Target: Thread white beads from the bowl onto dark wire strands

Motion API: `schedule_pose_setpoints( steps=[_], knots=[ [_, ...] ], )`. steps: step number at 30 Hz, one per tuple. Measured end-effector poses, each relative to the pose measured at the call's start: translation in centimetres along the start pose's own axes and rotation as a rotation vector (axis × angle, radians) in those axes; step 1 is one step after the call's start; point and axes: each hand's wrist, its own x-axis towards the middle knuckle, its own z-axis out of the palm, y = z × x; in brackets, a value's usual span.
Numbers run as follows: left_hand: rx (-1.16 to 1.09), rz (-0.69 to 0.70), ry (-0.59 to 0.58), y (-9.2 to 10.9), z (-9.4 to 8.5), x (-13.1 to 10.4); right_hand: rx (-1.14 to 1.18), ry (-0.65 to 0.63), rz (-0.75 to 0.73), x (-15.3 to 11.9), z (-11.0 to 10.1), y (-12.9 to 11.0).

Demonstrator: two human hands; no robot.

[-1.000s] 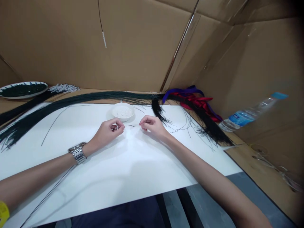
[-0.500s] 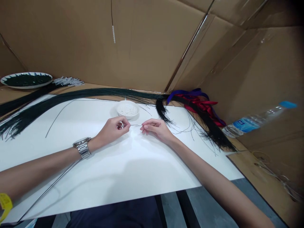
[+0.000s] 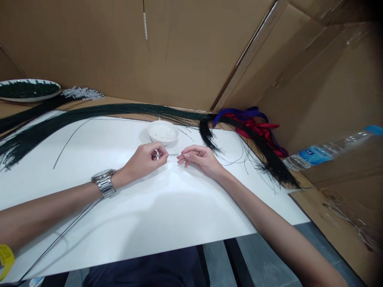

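Observation:
My left hand pinches a pair of thin dark strands between thumb and forefinger, its other fingers curled in. Small white bits, apparently beads, show inside its curl. My right hand closes thumb and fingertips on the strands' other end, a short gap away; a tiny pale speck, perhaps a bead, shows at those fingertips. The long part of the strands trails under my left forearm to the table's lower left corner. Just beyond both hands stands a small white bowl holding tiny white beads.
A long bundle of dark strands crosses the back of the white table. Bead-tipped strands lie beside a plate of dark green bits. Red ribbon, purple ribbon and a water bottle are at right.
The camera view has shifted slightly. Both hands keep hold of the strands with about the same gap; a pale speck now shows at my right fingertips.

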Motion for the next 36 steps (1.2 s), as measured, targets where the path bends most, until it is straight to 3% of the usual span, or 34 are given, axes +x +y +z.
schedule_pose_setpoints(
  steps=[11,36],
  knots=[
    [0.002,0.049,0.033,0.5,-0.1,-0.2,0.09,-0.022,0.053,-0.8,1.7,-0.8],
    [0.018,0.068,0.034,0.4,-0.1,-0.1,0.11,-0.022,0.08,-0.9,1.4,-0.9]
  ],
)
